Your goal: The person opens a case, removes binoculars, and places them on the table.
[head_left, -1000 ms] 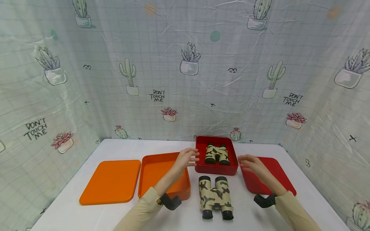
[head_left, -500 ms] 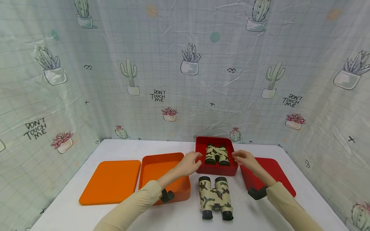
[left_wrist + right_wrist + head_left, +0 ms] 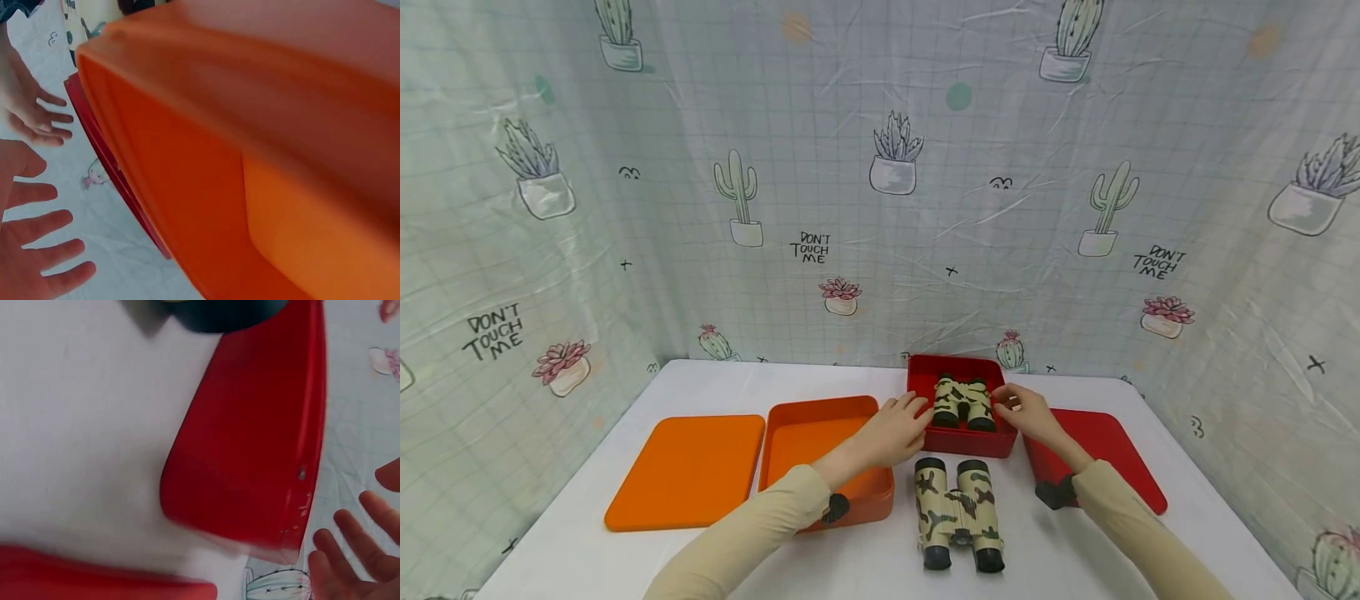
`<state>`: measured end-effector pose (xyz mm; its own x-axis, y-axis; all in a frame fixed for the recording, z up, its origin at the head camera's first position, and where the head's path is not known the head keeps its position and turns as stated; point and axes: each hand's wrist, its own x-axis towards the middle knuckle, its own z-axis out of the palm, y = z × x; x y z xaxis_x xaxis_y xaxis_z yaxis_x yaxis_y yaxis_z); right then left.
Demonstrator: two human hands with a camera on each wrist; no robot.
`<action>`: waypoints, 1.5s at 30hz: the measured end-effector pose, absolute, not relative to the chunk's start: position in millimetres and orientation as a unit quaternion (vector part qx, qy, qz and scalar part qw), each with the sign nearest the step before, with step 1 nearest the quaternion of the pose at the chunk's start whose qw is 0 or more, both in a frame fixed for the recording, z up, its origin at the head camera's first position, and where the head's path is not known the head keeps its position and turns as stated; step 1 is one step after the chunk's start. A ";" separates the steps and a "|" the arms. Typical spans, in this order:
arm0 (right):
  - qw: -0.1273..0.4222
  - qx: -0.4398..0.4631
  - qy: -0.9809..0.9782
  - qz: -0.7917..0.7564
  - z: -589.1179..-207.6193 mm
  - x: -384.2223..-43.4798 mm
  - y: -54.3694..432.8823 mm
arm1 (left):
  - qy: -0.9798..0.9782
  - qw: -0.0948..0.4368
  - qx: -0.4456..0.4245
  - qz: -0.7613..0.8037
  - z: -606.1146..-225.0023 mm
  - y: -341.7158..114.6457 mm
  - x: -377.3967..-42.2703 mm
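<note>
Small camouflage binoculars point(image 3: 946, 404) lie in the open red box point(image 3: 970, 442) at the back of the table. My left hand point(image 3: 895, 429) is over the box's left front side, fingers extended toward the binoculars. Opposite it, my right hand point(image 3: 1028, 412) reaches over the right rim, its fingertips right by the binoculars' right barrel. The left wrist view shows the left hand point(image 3: 34, 231) with spread fingers and nothing in them. Loosely bent, separated fingers of the right hand point(image 3: 362, 550) appear in the right wrist view. Larger camouflage binoculars point(image 3: 958, 512) lie in front of the box.
An open orange box point(image 3: 816, 429) stands left of the red box, partly under the left forearm. Beyond it lies a flat orange lid point(image 3: 688, 471). A red lid point(image 3: 1108, 450) lies on the right, beneath the right forearm. A cactus-print curtain point(image 3: 820, 175) surrounds the white table point(image 3: 820, 567).
Both hands have moved inward from either side of the red box, closing in on the small binoculars. Boxes, lids and both binoculars have stayed in place.
</note>
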<state>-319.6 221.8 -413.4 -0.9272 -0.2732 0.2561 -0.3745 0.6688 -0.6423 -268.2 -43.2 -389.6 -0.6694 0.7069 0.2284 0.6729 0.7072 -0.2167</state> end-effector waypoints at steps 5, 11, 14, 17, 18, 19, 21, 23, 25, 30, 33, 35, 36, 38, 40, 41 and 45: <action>0.131 0.248 -0.920 0.273 -416.5 -328.9 216.3 | -0.895 0.176 -0.396 0.101 -386.4 -41.0 -270.6; 0.142 0.281 -0.933 0.174 -415.9 -334.8 207.2 | -0.886 0.179 -0.404 0.139 -384.0 -40.5 -278.1; 0.151 0.294 -0.936 0.124 -417.7 -338.2 204.2 | -0.883 0.168 -0.408 0.159 -385.8 -42.5 -282.5; 0.155 0.299 -0.938 0.084 -420.6 -341.9 202.8 | -0.883 0.146 -0.408 0.180 -388.3 -44.4 -286.1; 0.152 0.299 -0.939 0.071 -421.6 -343.3 202.7 | -0.884 0.136 -0.408 0.186 -388.9 -44.7 -287.0; 0.147 0.298 -0.941 0.061 -422.2 -344.3 202.5 | -0.885 0.126 -0.406 0.192 -389.2 -45.0 -287.5; 0.130 0.298 -0.945 0.045 -422.7 -345.6 201.9 | -0.887 0.106 -0.401 0.205 -389.2 -45.0 -287.9; 0.114 0.300 -0.946 0.034 -421.1 -345.1 200.7 | -0.887 0.090 -0.396 0.219 -388.8 -44.6 -287.7; 0.101 0.304 -0.947 0.023 -420.2 -345.4 199.4 | -0.887 0.080 -0.393 0.229 -388.2 -44.0 -286.6; 0.079 0.306 -0.949 0.002 -420.3 -350.1 196.5 | -0.886 0.069 -0.391 0.242 -388.7 -42.2 -284.8; 0.065 0.299 -0.952 -0.006 -419.7 -353.3 195.3 | -0.885 0.067 -0.388 0.248 -390.8 -41.0 -286.0; 0.057 0.293 -0.954 -0.008 -418.4 -354.2 194.8 | -0.885 0.069 -0.385 0.254 -392.4 -40.2 -287.0; 0.055 0.291 -0.955 -0.011 -418.0 -354.7 194.7 | -0.885 0.067 -0.383 0.256 -392.9 -39.6 -287.2; 0.048 0.285 -0.957 -0.015 -417.4 -355.3 193.8 | -0.885 0.065 -0.382 0.258 -394.1 -39.3 -287.3; 0.044 0.281 -0.958 -0.024 -417.9 -356.6 193.3 | -0.884 0.068 -0.380 0.264 -395.0 -39.0 -287.2; 0.042 0.279 -0.959 -0.028 -418.1 -357.1 193.1 | -0.883 0.069 -0.378 0.268 -395.1 -39.0 -287.1; 0.043 0.275 -0.960 -0.037 -419.4 -358.4 191.6 | -0.879 0.081 -0.373 0.285 -395.1 -40.0 -287.1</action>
<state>-358.4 191.6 -419.4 -0.8447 -0.5317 0.0620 -0.5253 0.8456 0.0952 -287.1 -40.0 -395.1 -0.7092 0.7015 -0.0697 0.6089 0.5597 -0.5621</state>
